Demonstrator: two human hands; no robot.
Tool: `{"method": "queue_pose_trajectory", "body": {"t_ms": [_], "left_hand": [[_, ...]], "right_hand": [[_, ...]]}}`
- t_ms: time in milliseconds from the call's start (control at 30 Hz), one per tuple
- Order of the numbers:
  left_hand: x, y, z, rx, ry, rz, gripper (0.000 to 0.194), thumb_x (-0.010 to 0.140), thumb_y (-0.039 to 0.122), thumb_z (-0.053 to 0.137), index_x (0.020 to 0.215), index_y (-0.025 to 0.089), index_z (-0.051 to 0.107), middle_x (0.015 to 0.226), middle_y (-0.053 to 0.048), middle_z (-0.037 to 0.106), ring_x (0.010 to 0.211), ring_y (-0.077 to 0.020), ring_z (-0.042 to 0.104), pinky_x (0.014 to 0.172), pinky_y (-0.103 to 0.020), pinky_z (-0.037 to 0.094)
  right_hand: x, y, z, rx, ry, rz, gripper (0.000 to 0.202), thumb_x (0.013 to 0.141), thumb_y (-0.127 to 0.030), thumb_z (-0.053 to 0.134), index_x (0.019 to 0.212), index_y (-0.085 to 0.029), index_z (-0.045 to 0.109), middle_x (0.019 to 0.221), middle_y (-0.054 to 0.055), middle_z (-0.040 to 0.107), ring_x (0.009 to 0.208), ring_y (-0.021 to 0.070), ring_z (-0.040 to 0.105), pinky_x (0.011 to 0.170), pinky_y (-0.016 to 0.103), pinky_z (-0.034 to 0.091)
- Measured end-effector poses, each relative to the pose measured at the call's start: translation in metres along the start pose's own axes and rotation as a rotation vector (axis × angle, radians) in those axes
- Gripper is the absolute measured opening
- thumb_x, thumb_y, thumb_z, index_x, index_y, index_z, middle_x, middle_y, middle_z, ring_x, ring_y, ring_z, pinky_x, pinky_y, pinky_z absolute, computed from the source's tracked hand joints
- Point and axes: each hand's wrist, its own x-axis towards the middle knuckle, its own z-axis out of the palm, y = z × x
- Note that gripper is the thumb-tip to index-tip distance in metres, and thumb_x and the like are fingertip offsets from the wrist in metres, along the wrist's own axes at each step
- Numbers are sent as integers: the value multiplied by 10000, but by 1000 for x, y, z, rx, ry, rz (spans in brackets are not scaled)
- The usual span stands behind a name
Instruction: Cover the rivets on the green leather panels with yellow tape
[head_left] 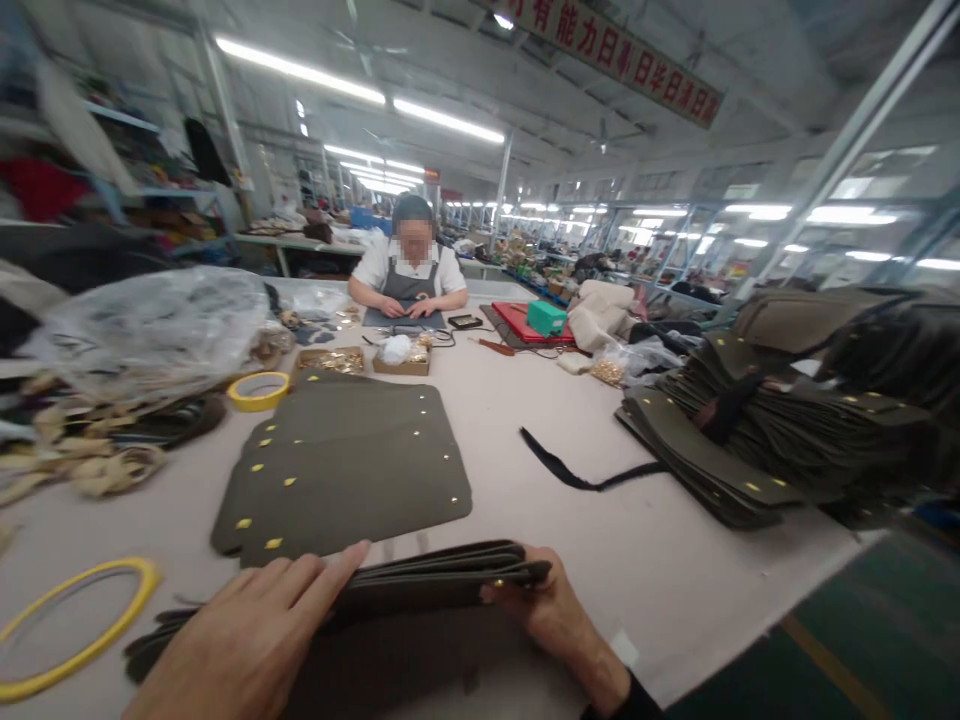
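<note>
Several dark olive panels are held together as a stack [420, 592] low in front of me, edges toward the camera. My left hand [259, 625] lies over the left part of the stack, its fingers together along the top. At the right end, my right hand [544, 605] grips the corner, thumb beneath and fingers behind; a small gold stud shows near the thumb. Just beyond, more olive panels [360, 465] lie flat and overlapping on the table, with yellow marks at the left and small metal pieces at the right.
Yellow tape rolls [259, 392] and a plastic bag [157, 325] are at left. Boxes of gold parts [401, 362] stand beyond the panels. A black strap [577, 478] and a tied panel pile [780, 430] lie right. A person [411, 265] works across the table [517, 390].
</note>
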Motion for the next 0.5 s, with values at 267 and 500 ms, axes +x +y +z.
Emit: {"method": "queue_pose_trajectory", "body": {"t_ms": [267, 500], "left_hand": [[-37, -36, -10, -471, -33, -383, 480, 712, 311, 714, 1176, 289, 597, 1010, -6, 720, 910, -208, 693, 788, -274, 549], [-51, -15, 25, -921, 246, -648, 558, 787, 495, 677, 1226, 229, 458, 929, -38, 708, 983, -252, 687, 825, -369, 574]], "right_hand": [[-3, 16, -19, -26, -22, 75, 281, 699, -343, 795, 920, -182, 731, 853, 45, 736, 805, 237, 676, 727, 331, 564], [4, 28, 0, 74, 91, 43, 400, 617, -272, 851, 991, -205, 725, 937, 52, 744, 856, 254, 688, 771, 358, 572]]}}
